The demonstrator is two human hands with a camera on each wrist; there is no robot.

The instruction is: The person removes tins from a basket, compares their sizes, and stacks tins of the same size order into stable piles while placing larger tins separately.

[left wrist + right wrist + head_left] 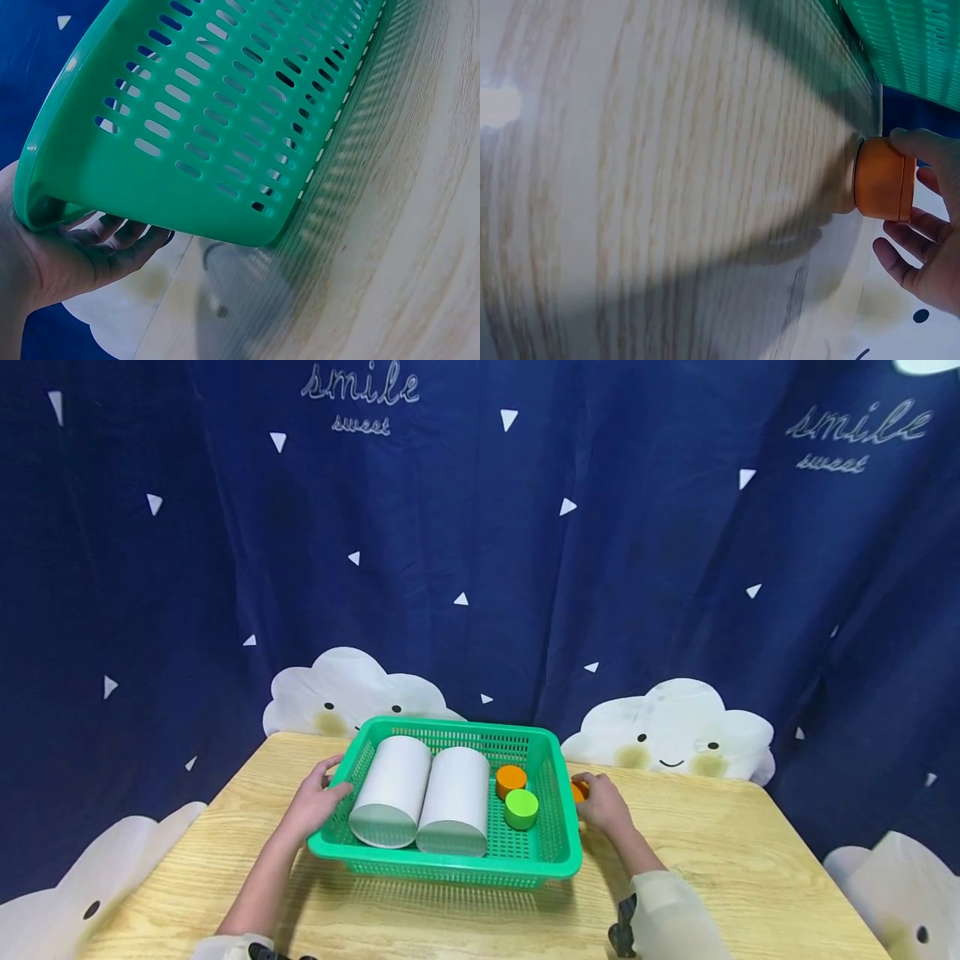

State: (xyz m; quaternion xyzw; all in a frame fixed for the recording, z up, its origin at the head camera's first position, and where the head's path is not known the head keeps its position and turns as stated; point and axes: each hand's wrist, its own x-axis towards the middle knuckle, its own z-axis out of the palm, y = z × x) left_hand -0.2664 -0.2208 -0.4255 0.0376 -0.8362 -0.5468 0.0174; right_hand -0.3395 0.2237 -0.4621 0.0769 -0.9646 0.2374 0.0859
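A green plastic basket (pixel 457 861) with slotted sides stands on the wooden table. My left hand (pixel 313 802) grips its left side at the rim, fingers on the outside under the edge in the left wrist view. Just outside the basket's right wall, my right hand (pixel 606 806) pinches a small round orange container (pixel 881 180) between thumb and fingers. The right wrist view shows a seam near one end of it, with its other end right at the tabletop. Inside the basket lie two white cylinders (pixel 393 781), (pixel 456 789) side by side, an orange round container (pixel 511 781) and a lime green one (pixel 521 808).
The light wooden table (pixel 720 852) extends to both sides of the basket. Behind it hangs a dark blue curtain (pixel 420 643) with white triangles and smiling clouds, close along the table's far edge.
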